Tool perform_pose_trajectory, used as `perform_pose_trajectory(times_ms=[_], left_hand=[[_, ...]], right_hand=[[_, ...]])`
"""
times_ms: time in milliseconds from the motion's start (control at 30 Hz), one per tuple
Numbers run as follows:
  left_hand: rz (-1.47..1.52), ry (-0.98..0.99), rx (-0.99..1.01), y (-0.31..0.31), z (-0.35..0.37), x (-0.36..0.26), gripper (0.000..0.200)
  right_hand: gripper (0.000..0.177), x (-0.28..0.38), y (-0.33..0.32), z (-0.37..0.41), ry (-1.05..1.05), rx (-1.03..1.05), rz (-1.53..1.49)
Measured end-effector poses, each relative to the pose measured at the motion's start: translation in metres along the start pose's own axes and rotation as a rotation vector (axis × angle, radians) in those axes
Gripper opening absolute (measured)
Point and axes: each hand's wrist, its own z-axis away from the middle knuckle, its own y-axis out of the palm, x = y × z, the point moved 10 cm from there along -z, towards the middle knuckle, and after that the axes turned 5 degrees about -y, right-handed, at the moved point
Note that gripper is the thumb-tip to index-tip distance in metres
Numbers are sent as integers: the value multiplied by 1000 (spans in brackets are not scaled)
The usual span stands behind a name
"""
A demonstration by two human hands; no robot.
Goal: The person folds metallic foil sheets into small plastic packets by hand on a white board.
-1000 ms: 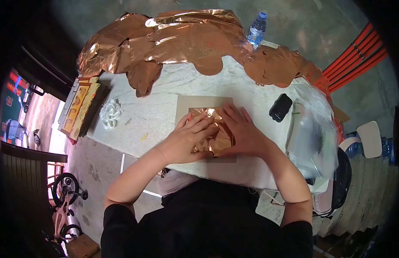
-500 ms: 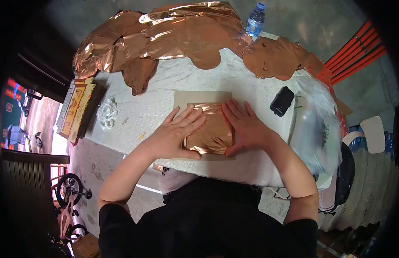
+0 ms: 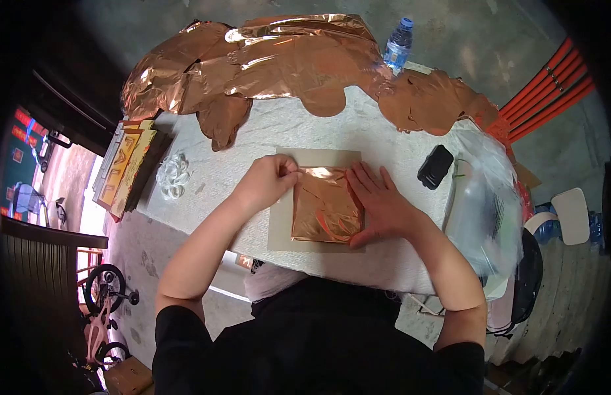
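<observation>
A folded square of shiny copper-coloured foil (image 3: 326,204) lies on a flat grey-brown card (image 3: 281,230) in front of me. At the foil's upper left corner, my left hand (image 3: 271,179) is closed in a pinch, with thumb and fingertips on the corner's edge. My right hand (image 3: 384,207) lies flat along the foil's right side, fingers stretched out and the thumb by the lower right corner. Creases run across the lower part of the foil.
Large crumpled copper foil pieces (image 3: 285,66) cover the table's far side, beside a water bottle (image 3: 398,46). A black object (image 3: 436,167) and clear plastic bags (image 3: 483,204) are at right. White ribbon loops (image 3: 173,176) and a yellow box (image 3: 124,168) are at left.
My left hand has lifted off the foil's left side and moved up to pinch its upper left corner. My right hand stays flat on the right side.
</observation>
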Motion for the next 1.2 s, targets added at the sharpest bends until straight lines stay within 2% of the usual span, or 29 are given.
perform_pose_trajectory(times_ms=[67, 200, 267, 467, 700, 800, 867, 967, 1100, 1200], left_hand=[[262, 45, -26, 2, -12, 5, 16], [253, -16, -23, -3, -22, 5, 15], [468, -160, 201, 17, -21, 10, 13], [582, -216, 266, 21, -24, 17, 11], [523, -228, 270, 25, -31, 23, 9], [446, -168, 310, 28, -35, 17, 6], [206, 23, 277, 24, -38, -3, 8], [82, 30, 308, 27, -40, -15, 8], [165, 25, 326, 33, -39, -28, 8], [77, 135, 277, 38, -44, -34, 11]], right_hand=[[132, 0, 2, 0, -4, -16, -7], [131, 0, 0, 1, 1, -26, -15], [131, 0, 0, 2, 2, -32, -23], [130, 0, -1, 2, -4, -46, -39], [129, 0, -1, 3, -7, -72, -41], [129, 1, -4, 3, -5, -75, -54], [128, 0, -3, 3, -7, -75, -56], [128, -1, -2, 3, -10, -80, -52], [129, -2, -1, 2, -1, -63, -50], [130, -2, -1, 3, 3, -62, -53]])
